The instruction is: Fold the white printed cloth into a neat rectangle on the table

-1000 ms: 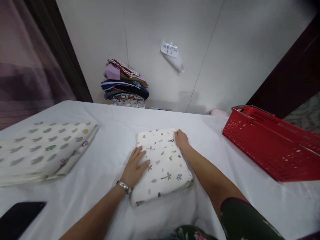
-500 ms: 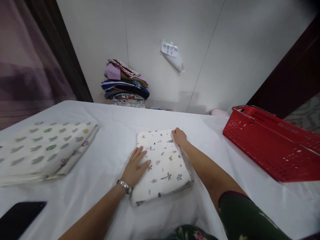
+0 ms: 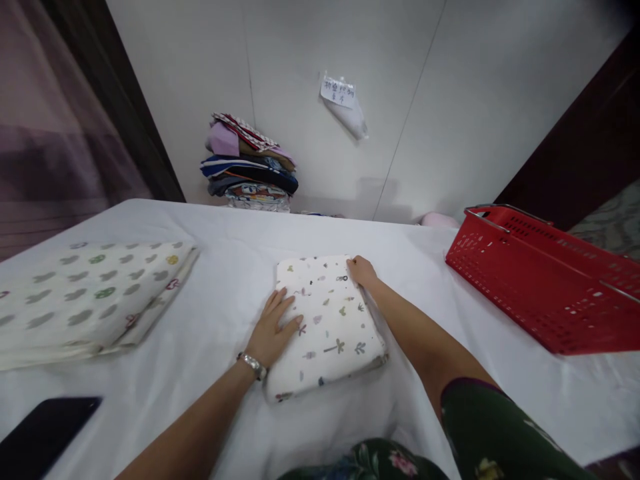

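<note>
White-covered table (image 3: 240, 227) across the whole near scene. Red basket (image 3: 540, 287) at far right, tilted. Larger folded printed cloth (image 3: 90, 297) at left, well apart from the hands. Small folded floral cloth (image 3: 325, 323) at centre. Stack of folded clothes (image 3: 249, 167) far against the wall. Left hand (image 3: 274, 328) flat, fingers spread, pressing the floral cloth's left edge. Right hand (image 3: 362, 272) curled on its far right corner; grip uncertain. Dark phone (image 3: 45, 433) at near left.
</note>
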Tool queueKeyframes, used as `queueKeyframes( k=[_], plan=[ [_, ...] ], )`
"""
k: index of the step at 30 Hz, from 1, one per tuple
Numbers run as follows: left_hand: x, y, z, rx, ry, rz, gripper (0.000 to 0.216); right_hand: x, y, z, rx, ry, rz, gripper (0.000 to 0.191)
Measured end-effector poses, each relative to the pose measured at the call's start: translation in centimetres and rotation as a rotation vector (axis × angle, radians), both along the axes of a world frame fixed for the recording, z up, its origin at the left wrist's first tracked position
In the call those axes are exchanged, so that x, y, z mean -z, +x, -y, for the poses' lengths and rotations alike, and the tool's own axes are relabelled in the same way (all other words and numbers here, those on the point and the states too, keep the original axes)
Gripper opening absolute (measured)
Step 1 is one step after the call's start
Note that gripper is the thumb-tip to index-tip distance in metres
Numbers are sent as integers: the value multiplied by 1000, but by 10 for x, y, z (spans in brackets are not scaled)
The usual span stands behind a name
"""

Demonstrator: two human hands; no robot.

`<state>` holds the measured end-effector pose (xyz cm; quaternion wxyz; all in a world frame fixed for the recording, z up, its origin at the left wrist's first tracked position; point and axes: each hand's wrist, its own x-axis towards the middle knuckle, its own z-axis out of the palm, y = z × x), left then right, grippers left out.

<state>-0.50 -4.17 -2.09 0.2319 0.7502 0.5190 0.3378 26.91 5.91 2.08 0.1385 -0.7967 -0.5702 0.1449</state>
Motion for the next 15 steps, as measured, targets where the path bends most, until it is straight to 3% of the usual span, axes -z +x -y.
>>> queueKeyframes(
  k=[9,15],
  plan=[
    [-2,2,0,4,5,17,56,-5,6,55,-38,18,-86,37],
    [-3,1,-1,-1,3,41,55,-2,14,100,-71,163,-189,20]
  ],
)
